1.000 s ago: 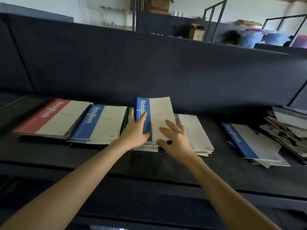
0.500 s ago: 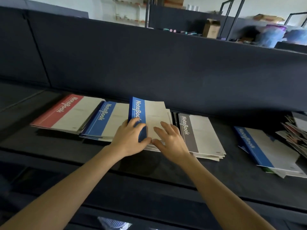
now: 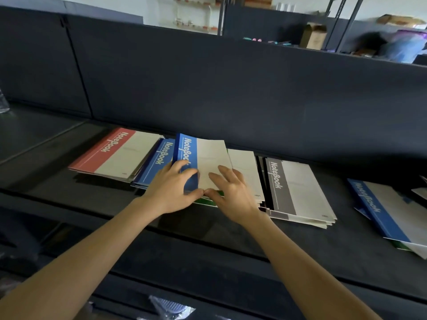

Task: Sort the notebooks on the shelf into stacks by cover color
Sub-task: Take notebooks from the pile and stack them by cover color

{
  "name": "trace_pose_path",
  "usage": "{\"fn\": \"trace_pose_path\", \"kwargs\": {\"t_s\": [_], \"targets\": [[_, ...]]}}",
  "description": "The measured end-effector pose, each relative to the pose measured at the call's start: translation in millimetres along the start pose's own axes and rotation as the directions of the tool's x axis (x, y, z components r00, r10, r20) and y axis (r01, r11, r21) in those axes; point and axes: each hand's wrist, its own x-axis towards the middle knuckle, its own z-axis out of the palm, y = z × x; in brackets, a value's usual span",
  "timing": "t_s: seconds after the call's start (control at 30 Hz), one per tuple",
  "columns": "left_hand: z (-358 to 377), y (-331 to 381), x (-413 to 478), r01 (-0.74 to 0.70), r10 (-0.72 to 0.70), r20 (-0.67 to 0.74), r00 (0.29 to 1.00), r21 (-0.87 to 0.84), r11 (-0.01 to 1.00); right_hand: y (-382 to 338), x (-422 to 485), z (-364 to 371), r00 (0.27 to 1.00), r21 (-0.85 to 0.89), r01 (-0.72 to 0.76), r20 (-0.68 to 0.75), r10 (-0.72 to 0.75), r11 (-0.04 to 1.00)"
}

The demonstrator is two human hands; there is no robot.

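Notebooks lie in stacks on a dark shelf. A red-banded stack is at the left, a blue-banded stack beside it. My left hand grips the near spine end of a blue-banded notebook, which is lifted and tilted over a middle pile that shows a green edge. My right hand rests flat, fingers spread, on that notebook's white cover and the pile. A grey-banded stack lies to the right, and another blue-banded notebook at the far right.
A tall dark back panel closes the shelf behind the stacks. A lower shelf edge runs below my arms, with a clear plastic wrapper beneath. Boxes and bags sit on distant racks at the top right.
The blue-banded notebook has shifted left and risen off the middle pile with my left hand. The grey-banded stack and a green edge are now uncovered. My view moved left.
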Motion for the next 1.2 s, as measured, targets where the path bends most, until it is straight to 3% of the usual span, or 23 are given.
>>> {"fn": "trace_pose_path", "kwargs": {"t_s": [0.27, 0.43, 0.6, 0.8, 0.97, 1.2], "targets": [[-19, -58, 3, -0.066, 0.065, 0.037, 0.997, 0.030, 0.997, -51, 28, 14, 0.997, -0.044, -0.062, 0.053, 0.064, 0.997], [-18, -96, 4, -0.108, 0.099, 0.141, 0.985, 0.053, 0.993, -80, 38, 33, 0.978, -0.042, -0.158, 0.131, 0.163, 0.986], [-8, -113, 7, -0.169, 0.134, 0.216, 0.967, 0.154, 0.973, -91, 36, 46, 0.942, -0.198, -0.263, 0.161, 0.296, 0.944], [-6, -112, 7, -0.188, 0.152, 0.211, 0.965, 0.162, 0.969, -99, 38, 44, 0.902, -0.217, -0.345, 0.191, 0.386, 0.913], [-14, -104, 12, -0.211, 0.190, 0.153, 0.970, 0.137, 0.968, -101, 32, 39, 0.899, -0.146, -0.409, 0.108, 0.425, 0.901], [-8, -60, 23, -0.359, 0.359, 0.025, 0.933, -0.020, 0.933, -78, 3, 16, 0.862, -0.188, -0.488, 0.050, 0.505, 0.852]]}}
